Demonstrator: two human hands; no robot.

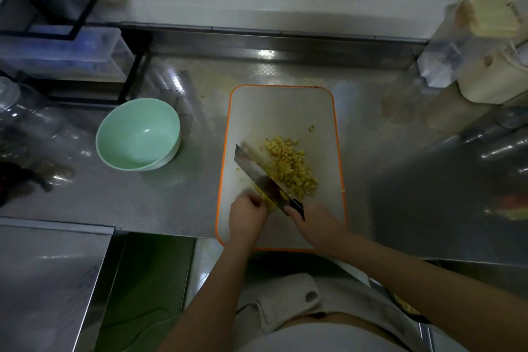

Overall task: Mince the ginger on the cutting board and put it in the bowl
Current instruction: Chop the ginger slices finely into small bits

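On the steel desk (171, 203), right in front of the person, sits a white cutting board (281, 111) with an orange rim. Its near end looks like it pokes a bit over the desk's front edge. Most of the ginger (288, 163) is already chopped into little yellow cubes, heaped around the middle-right of the board. There are a few strays too: one further back, a couple near the left edge and one at the right rim. An uncut chunk (270, 204) lies at the near-left of the board, mostly hidden by fingers and blade.

As for the hands, the left hand (247, 214) has its fingers curled down onto that chunk, holding it steady, with the knuckles right beside the flat of the blade. The right hand (314, 226) is wrapped around the dark handle of a cleaver (257, 173). The cleaver slants from near-right to far-left, between the chunk and the heap. Can't tell if the edge is actually touching the board.

A mint green bowl (137, 134) stands on the desk left of the board, well apart from it. Back left is a black rack (134, 77) with clear plastic tubs (57, 51), plus a clear jar (17, 111) at far left. Back right is a cream-coloured container (491, 80).
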